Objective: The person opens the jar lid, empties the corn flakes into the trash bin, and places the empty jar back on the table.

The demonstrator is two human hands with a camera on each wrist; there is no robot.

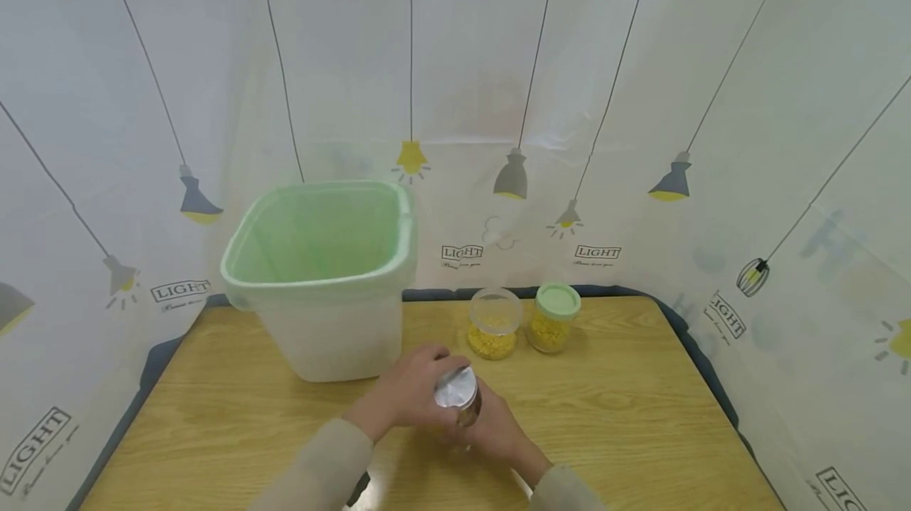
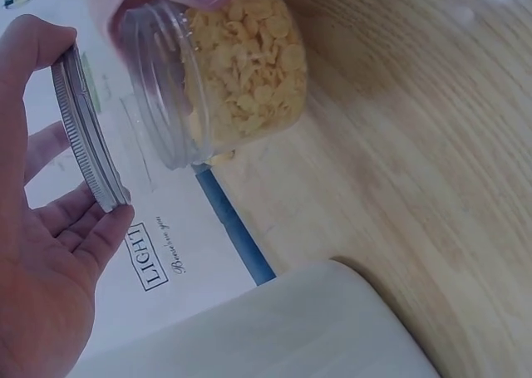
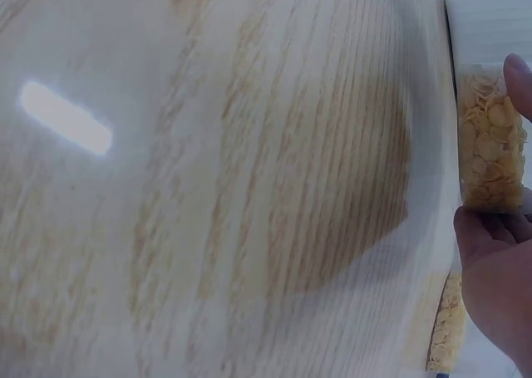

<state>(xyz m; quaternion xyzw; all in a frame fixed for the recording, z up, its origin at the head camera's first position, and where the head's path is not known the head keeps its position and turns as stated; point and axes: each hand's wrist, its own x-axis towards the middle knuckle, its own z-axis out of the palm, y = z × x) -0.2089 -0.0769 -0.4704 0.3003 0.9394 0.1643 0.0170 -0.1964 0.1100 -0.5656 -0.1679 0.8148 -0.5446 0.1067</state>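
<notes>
My left hand (image 1: 413, 388) pinches a silver screw lid (image 1: 455, 387) by its edge, thumb on one side and fingers on the other. In the left wrist view the lid (image 2: 86, 133) is apart from the mouth of a clear jar (image 2: 245, 66), facing its threaded neck. My right hand (image 1: 494, 425) grips this jar around its body. Yellow flakes fill most of the jar. The right wrist view shows the jar (image 3: 490, 158) between the thumb and fingers of the right hand (image 3: 503, 291).
Behind the hands stand a jar of yellow flakes with a translucent lid (image 1: 496, 312) and another with a pale green lid (image 1: 558, 300). A large white bin (image 1: 342, 337) with a light green rim is at the left. Lamp-printed sheeting (image 1: 463, 60) surrounds the wooden table (image 1: 626, 416).
</notes>
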